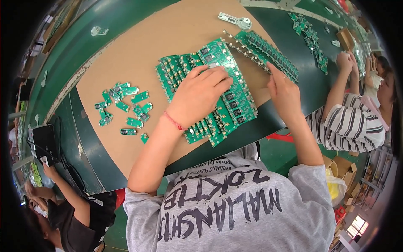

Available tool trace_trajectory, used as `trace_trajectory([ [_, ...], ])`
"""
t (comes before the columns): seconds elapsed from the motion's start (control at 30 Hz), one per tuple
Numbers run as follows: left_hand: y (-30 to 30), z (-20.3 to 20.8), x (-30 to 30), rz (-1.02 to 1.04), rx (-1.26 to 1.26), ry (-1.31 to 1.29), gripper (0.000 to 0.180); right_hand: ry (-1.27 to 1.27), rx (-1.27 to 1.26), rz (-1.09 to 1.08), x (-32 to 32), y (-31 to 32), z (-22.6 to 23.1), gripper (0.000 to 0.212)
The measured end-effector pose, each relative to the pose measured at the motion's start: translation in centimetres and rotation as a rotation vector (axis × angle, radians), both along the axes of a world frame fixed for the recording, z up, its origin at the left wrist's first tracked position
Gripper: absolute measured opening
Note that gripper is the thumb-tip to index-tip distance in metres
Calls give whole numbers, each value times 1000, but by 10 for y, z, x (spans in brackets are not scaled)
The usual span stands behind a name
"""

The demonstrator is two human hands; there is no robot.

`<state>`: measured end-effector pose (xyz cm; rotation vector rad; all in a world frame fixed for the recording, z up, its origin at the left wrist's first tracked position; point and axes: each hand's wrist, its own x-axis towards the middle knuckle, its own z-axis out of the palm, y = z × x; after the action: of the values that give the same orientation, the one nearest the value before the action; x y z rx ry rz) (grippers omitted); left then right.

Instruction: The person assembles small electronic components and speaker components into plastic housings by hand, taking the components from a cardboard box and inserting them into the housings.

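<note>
My left hand (201,90) rests on a green circuit board panel (239,94) with rows of small black displays. Its fingers are bent and slightly apart over the panel, and their tips are partly hidden. Several more panels (170,71) lie overlapped beneath and left of it. My right hand (285,93) is to the right, with index finger stretched and thumb apart. That fingertip is at the end of a narrow board strip (245,49), beside another stack of panels (273,52). No object shows inside the right hand.
Loose small circuit boards (121,98) lie scattered on the brown cardboard sheet (126,54) at left. A whitish-green plastic part (235,20) lies at the far edge. More boards (310,40) lie on the dark table (321,90) at right. People sit at both sides.
</note>
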<state>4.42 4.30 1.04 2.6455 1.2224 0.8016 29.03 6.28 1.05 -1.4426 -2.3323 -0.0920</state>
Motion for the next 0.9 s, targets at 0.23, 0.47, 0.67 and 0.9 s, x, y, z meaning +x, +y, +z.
trace_trajectory([
  [0.23, 1, -1, -1, -29, 1, 4, 38, 38, 2, 4, 10, 10, 3, 35],
  [0.47, -1, -11, 3, -49, -43, 86, 43, 127, -49, -11, 14, 19, 6, 32],
  [0.67, 0, 0, 8, -17, -8, 10, 43, 165, -178, 89, -25, -28, 11, 35],
  [0.9, 3, -7, 17, -74, -55, 10, 36, 307, -189, 190, -26, -33, 7, 27],
])
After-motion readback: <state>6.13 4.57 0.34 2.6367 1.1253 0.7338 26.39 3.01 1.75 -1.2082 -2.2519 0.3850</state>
